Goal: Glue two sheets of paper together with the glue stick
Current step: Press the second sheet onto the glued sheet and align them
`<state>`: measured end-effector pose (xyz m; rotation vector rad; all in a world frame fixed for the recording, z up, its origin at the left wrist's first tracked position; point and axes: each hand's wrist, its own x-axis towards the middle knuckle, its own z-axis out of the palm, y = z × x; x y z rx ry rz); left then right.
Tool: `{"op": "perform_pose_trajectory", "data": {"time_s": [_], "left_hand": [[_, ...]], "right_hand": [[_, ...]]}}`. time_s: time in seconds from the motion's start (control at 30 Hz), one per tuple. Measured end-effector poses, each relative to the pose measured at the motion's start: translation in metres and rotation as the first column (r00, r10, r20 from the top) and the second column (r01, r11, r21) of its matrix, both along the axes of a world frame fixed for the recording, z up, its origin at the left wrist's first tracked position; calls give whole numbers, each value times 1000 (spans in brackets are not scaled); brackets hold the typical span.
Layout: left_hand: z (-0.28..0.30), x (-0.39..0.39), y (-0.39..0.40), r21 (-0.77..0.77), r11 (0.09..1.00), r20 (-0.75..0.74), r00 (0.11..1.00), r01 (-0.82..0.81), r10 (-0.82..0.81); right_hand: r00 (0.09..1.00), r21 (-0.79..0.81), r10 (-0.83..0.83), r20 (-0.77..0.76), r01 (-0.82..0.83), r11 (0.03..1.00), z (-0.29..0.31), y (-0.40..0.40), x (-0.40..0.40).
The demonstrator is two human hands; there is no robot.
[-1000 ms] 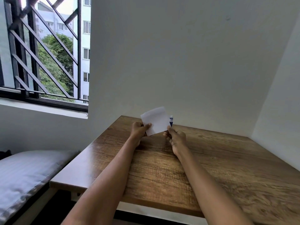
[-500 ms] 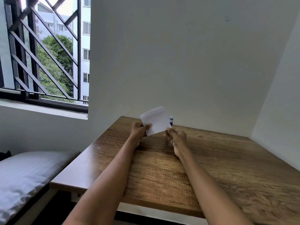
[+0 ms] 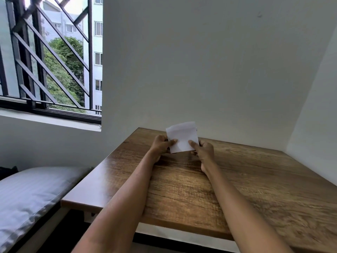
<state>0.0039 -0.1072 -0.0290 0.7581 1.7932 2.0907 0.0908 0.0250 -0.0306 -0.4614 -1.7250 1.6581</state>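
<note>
though paper (image 3: pixel 182 136) held up, glue stick hidden (behind).

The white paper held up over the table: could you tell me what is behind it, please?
Behind the white paper show only the table's far edge and the wall. A dark sliver at its right edge cannot be identified; anything else there is covered.

From my feed, two bare forearms reaching in from the bottom edge, no sleeves in sight, left hand (image 3: pixel 160 145) and right hand (image 3: pixel 205 150) both ungloved, wrists plain, long slim arms, I can't make out the nails
</note>
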Motion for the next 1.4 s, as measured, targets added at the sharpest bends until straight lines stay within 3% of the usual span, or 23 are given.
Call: {"op": "perform_pose_trajectory", "data": {"time_s": [0.1,0.23,0.37,0.47,0.73,0.87,1.07,1.17,1.27,1.4], "left_hand": [[0,0,1,-13,1000,-6,1000,-18,18],[1,0,2,40,998,29,998,-50,49],[1,4,1,-40,996,41,996,85,-83],[0,4,2,-83,992,11,995,96,-95],[-3,0,1,37,999,54,998,-27,25],[-3,-4,-3,169,978,116,987,-126,107],[-1,-6,-1,78,981,0,984,-176,176],[-1,-8,-3,140,954,51,964,-264,260],[-2,-13,-3,148,951,78,961,-273,264],[-3,-10,-1,86,987,50,990,-135,132]], "right_hand": [[999,-27,-46,-16,46,999,0,-2,0],[999,32,26,43,-28,999,-2,-3,1],[998,-96,3,-65,-10,995,-1,-4,1],[994,-133,34,-107,-48,990,0,-8,-1],[992,-170,-10,-127,-12,985,0,-9,-1],[992,-176,-24,-124,1,984,-2,-4,2],[992,84,77,98,-85,993,-5,-9,-4],[982,150,88,166,-114,982,-4,-12,-6],[988,192,35,153,-64,979,-4,-13,-4],[994,287,-6,111,-26,957,-2,-6,-3]]}}
